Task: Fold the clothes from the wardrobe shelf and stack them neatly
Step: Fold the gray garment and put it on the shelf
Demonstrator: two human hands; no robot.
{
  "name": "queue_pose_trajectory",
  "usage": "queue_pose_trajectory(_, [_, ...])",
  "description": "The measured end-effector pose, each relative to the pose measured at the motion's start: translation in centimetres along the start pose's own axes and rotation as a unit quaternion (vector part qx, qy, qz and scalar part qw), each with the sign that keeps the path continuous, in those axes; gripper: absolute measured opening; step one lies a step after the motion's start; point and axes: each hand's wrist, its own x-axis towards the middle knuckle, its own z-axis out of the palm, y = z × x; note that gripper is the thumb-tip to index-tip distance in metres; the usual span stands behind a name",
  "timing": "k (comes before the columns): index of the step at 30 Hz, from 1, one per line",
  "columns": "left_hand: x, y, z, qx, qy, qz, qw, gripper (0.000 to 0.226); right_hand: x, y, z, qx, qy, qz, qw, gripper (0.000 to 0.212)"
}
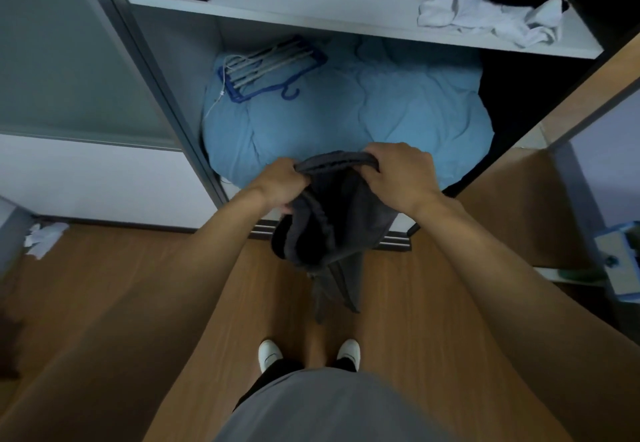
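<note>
A dark grey garment hangs in the air in front of the open wardrobe, its lower end dangling toward the wooden floor. My left hand grips its upper edge on the left side. My right hand grips the same edge on the right, and the fabric is stretched between the two hands. A crumpled white garment lies on the right part of the white wardrobe shelf. Dark clothes fill the back of that shelf, mostly out of view.
A light blue duvet fills the wardrobe bottom, with blue and white hangers on it. A sliding door stands at left. White crumpled cloth lies on the floor at left. A blue box sits at right.
</note>
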Motion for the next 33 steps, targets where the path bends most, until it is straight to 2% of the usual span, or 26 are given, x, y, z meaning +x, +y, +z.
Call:
queue_pose_trajectory(3, [-0.3, 1.7, -0.4, -0.159, 0.015, -0.023, 0.987, 0.025, -1.2, 1.2, 1.3, 0.041, -0.006, 0.055, 0.998, 0.017])
queue_pose_trajectory(7, [-0.7, 2.6, 0.0, -0.259, 0.030, -0.047, 0.964, 0.027, -2.3, 1.4, 3.2, 0.156, -0.053, 0.105, 0.981, 0.018])
queue_pose_trajectory(11, [-1.0, 3.3, 0.3, -0.328, 0.065, -0.047, 0.941, 0.027, -2.5, 0.6, 4.5, 0.351, -0.053, 0.128, 0.926, 0.021])
queue_pose_trajectory(14, [-1.2, 3.9, 0.3, -0.327, 0.096, -0.041, 0.939, 0.023, -2.8, -0.5, 4.6, 0.435, -0.083, 0.140, 0.886, 0.044])
queue_pose_trajectory(16, [-1.3, 4.1, 0.3, -0.323, 0.105, -0.038, 0.940, 0.021, -3.0, -1.0, 4.9, 0.380, -0.118, 0.096, 0.912, 0.047])
queue_pose_trajectory(18, [-1.4, 4.3, 0.3, -0.315, 0.107, -0.040, 0.942, 0.019, -3.1, -1.1, 5.6, 0.278, -0.161, 0.064, 0.945, 0.033])
queue_pose_trajectory(20, [-1.4, 4.2, -0.4, -0.283, 0.122, -0.042, 0.951, 0.017, -2.7, -0.6, 5.5, 0.218, -0.171, 0.085, 0.957, 0.021])
queue_pose_trajectory(22, [-1.3, 3.3, -1.6, -0.206, 0.143, -0.036, 0.967, 0.014, -2.0, 0.3, 4.5, 0.231, -0.135, 0.128, 0.955, 0.011])
queue_pose_trajectory(24, [-1.0, 1.9, -3.1, -0.135, 0.139, -0.041, 0.980, 0.008, -1.1, 0.9, 3.1, 0.341, -0.080, 0.183, 0.919, 0.009])
queue_pose_trajectory(27, [-0.7, 0.9, -4.5, -0.121, 0.089, -0.091, 0.984, 0.014, -0.2, 0.2, 1.5, 0.472, -0.033, 0.215, 0.854, 0.013])
queue_pose_trajectory(29, [-0.7, 0.7, -4.9, -0.147, 0.047, -0.081, 0.985, 0.036, 0.0, -0.5, 0.7, 0.531, -0.020, 0.221, 0.818, 0.020])
queue_pose_trajectory(31, [-1.1, -0.1, -5.1, -0.212, -0.018, -0.017, 0.977, 0.069, 0.2, -0.7, -0.1, 0.576, -0.006, 0.220, 0.787, 0.026])
queue_pose_trajectory(33, [-1.9, -1.7, -4.4, -0.254, -0.071, 0.054, 0.963, 0.090, 0.5, -0.4, -1.1, 0.603, -0.006, 0.211, 0.769, 0.029])
